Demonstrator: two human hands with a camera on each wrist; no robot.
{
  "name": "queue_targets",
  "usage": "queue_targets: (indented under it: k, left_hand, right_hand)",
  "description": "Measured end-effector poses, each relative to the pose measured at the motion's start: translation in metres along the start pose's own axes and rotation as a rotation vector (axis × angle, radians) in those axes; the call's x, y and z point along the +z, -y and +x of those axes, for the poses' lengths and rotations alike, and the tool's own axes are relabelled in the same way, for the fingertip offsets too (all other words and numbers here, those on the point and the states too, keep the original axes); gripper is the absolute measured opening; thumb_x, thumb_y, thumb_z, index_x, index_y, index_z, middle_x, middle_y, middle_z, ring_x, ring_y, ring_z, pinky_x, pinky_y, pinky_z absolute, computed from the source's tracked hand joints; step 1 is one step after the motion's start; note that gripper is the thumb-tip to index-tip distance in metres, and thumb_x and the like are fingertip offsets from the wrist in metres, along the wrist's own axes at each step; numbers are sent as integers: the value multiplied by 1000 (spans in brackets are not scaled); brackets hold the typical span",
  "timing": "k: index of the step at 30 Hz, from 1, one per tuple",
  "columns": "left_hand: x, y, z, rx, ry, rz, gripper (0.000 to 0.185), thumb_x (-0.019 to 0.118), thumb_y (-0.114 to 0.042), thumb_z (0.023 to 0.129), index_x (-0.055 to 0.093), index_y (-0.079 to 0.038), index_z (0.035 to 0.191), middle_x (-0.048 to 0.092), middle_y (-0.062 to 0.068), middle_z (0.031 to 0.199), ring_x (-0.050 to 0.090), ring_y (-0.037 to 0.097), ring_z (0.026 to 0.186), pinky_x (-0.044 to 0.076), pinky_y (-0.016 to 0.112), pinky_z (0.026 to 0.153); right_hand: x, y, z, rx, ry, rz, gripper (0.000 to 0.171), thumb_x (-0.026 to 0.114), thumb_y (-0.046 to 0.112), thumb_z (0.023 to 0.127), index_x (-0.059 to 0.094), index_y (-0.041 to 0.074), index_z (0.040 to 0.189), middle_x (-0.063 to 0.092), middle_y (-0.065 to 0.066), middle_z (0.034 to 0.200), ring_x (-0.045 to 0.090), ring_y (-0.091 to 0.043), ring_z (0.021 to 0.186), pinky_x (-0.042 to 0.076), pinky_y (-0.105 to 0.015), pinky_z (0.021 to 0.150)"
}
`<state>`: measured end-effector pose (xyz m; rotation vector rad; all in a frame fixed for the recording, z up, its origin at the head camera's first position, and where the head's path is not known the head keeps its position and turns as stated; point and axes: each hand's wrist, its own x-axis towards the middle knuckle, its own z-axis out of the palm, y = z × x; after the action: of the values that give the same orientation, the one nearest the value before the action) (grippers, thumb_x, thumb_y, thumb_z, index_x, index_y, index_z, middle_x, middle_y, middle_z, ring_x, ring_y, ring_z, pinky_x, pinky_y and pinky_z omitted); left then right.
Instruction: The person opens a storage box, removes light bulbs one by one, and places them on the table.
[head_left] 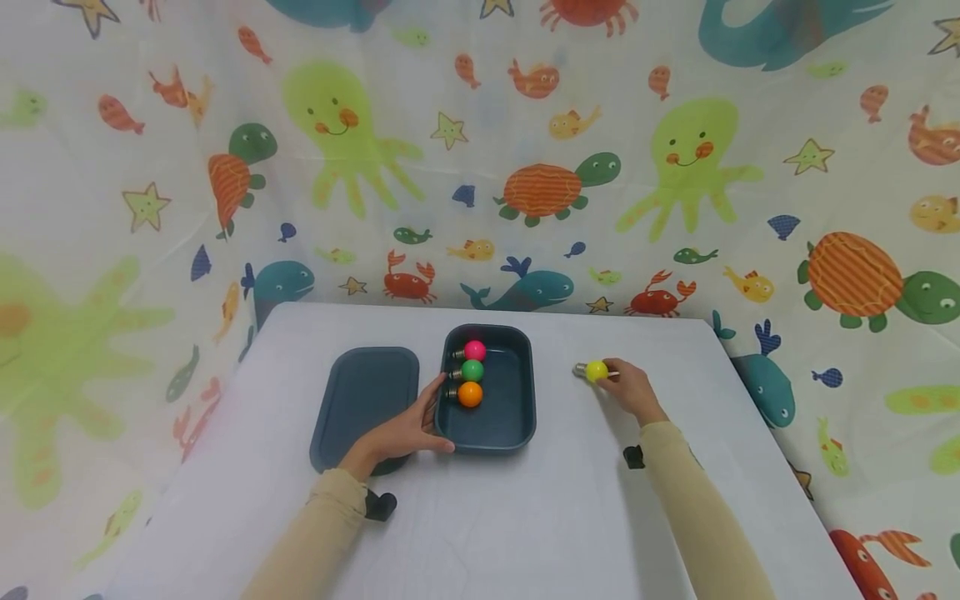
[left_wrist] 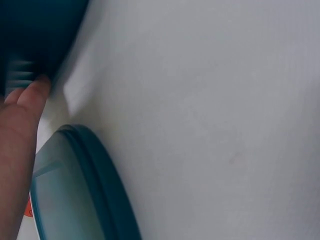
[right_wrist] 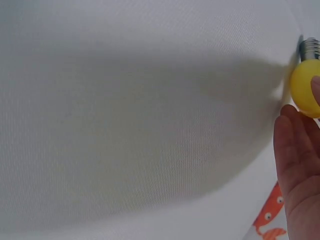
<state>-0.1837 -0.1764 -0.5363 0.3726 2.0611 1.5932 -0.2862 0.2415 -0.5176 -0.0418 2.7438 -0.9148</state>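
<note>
Watching the feeds from my seat, I take the box as the centre of my clock in the head view. The left hand sits at its 8 o'clock, the grip spread wide, fingers along the outer wall and thumb near the bottom corner. Out at 3 o'clock, well apart from the box, the right hand has its grip narrowed on the yellow bulb, pinching the round part while the metal base points to 9. I cannot tell whether that bulb touches the worktop. Inside the box, three bulbs line the 9 o'clock wall, bases toward it: the pink bulb nearest 12, then the green bulb, then the orange bulb. The flat lid lies at the box's 9 o'clock, just beside it, partly covered by the left hand in my view.
</note>
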Motion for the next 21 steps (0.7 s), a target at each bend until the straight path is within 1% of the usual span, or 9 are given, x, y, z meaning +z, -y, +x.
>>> queue_targets:
  k: [7, 11, 15, 21]
  left_hand:
    - [1, 1, 0, -17, -12, 6, 116, 81, -21, 82, -7, -39, 155, -9, 0, 164, 9, 21, 150, 20, 40, 117]
    - [2, 1, 0, -5, -9, 8, 115, 80, -20, 83, -7, -35, 156, -9, 3, 164, 7, 24, 150, 20, 42, 118]
    - [2, 0, -1, -7, -7, 17, 115, 80, -20, 83, -7, -36, 156, -9, 3, 164, 7, 24, 150, 20, 42, 118]
    - [1, -1, 0, -12, -9, 20, 116, 81, -22, 82, -8, -38, 155, -10, 1, 164, 7, 23, 150, 20, 41, 117]
  right_hand:
    - [0, 0, 5, -49, 2, -33, 51, 59, 11, 98, 40, -4, 144, 46, -26, 142, 53, -39, 120, 43, -50, 104]
    - [1, 0, 7, -61, -3, -42, 50, 57, 8, 99, 40, -3, 144, 46, -26, 141, 53, -39, 120, 41, -51, 106]
    - [2, 0, 6, -66, -8, -40, 50, 57, 7, 98, 40, -3, 144, 47, -27, 141, 53, -40, 120, 41, -52, 106]
    - [0, 5, 8, -53, 8, -38, 55, 60, 6, 97, 38, -2, 146, 44, -26, 143, 54, -40, 121, 42, -51, 104]
